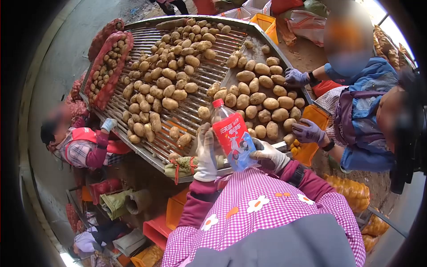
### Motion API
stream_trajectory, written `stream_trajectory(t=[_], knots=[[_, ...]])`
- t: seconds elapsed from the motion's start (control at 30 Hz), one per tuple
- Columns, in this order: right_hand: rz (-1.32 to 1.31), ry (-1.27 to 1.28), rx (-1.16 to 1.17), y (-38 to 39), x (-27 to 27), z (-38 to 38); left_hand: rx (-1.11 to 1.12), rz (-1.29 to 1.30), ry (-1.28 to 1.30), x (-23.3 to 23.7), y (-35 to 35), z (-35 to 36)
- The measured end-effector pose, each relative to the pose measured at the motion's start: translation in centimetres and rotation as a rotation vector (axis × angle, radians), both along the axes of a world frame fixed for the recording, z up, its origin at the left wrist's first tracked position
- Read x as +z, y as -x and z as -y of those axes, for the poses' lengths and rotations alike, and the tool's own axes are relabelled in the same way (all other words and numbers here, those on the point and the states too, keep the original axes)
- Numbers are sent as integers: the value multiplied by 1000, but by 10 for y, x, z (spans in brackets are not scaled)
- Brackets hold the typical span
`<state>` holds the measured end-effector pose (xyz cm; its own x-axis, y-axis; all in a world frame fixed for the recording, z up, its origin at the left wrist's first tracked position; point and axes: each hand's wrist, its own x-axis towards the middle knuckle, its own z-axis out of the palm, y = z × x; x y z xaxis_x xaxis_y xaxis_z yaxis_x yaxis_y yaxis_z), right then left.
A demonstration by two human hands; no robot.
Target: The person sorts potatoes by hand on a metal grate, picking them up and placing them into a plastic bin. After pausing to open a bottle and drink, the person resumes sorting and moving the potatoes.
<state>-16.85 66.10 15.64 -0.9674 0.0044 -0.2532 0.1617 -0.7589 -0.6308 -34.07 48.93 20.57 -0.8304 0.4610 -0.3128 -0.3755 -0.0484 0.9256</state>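
Both gloved hands are clamped on one plastic bottle (231,135). The left hand (206,153) lies flat along its left side with the fingers pointing away from the body. The right hand (269,156) wraps the lower right of it, so the grip is shared and neither hand is nearer. The bottle is held just in front of the checked apron (262,209), over the near edge of the table (222,42). Its long axis runs away from the person, with the red cap (217,103) at the far end, leaning a little left. The label is red above with white Chinese characters I cannot read for certain, and blue below with a white figure. Beyond lie potatoes (258,98) spread on the slats, and a red mesh sack (109,66) sits at the far left. A co-worker's purple gloves (308,131) work the right side.
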Motion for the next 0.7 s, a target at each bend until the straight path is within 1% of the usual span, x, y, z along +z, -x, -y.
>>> stream_trajectory(t=[0.03, 0.1, 0.13, 0.17, 0.23, 0.3, 0.33, 0.37, 0.4, 0.43, 0.47, 0.5, 0.57, 0.63, 0.67, 0.7], knots=[[4, -7, -56, -1, 2, -7, 7, 0, 64, -7, 11, 6], [-2, -69, -113, -2, 12, -15, 52, -210, 206, -58, 42, 38], [0, -76, -148, -5, 15, -16, 73, -355, 358, -93, 61, 62], [-1, -85, -184, -6, 17, -18, 95, -503, 507, -114, 75, 84], [-34, -62, -255, -9, 21, -22, 86, -714, 1055, -105, 79, 111], [-43, -47, -319, -12, 21, -26, 149, -564, 1105, -88, 72, 121], [-77, -2, -354, -11, 16, -26, 144, -676, 1128, -92, 73, 123], [-66, 15, -362, -12, 13, -28, 106, -820, 1033, -100, 73, 122], [-58, 29, -363, -12, 10, -30, 69, -800, 826, -78, 62, 100], [-54, 44, -359, -10, 12, -32, 38, -777, 621, -41, 44, 68], [-61, 73, -358, -9, 16, -32, -30, -816, 508, -11, 26, 43], [-54, 101, -379, -6, 15, -29, -99, -853, 396, 7, 10, 22], [-34, 156, -416, -3, 11, -26, -196, -1268, 167, 14, -6, -8], [-83, 177, -387, -2, 20, -24, -236, -1477, 134, 30, -17, -27], [-106, 192, -368, -3, 22, -24, -210, -1463, 134, 19, -18, -31], [-130, 209, -352, -4, 22, -23, -186, -1394, 123, 17, -20, -32]])
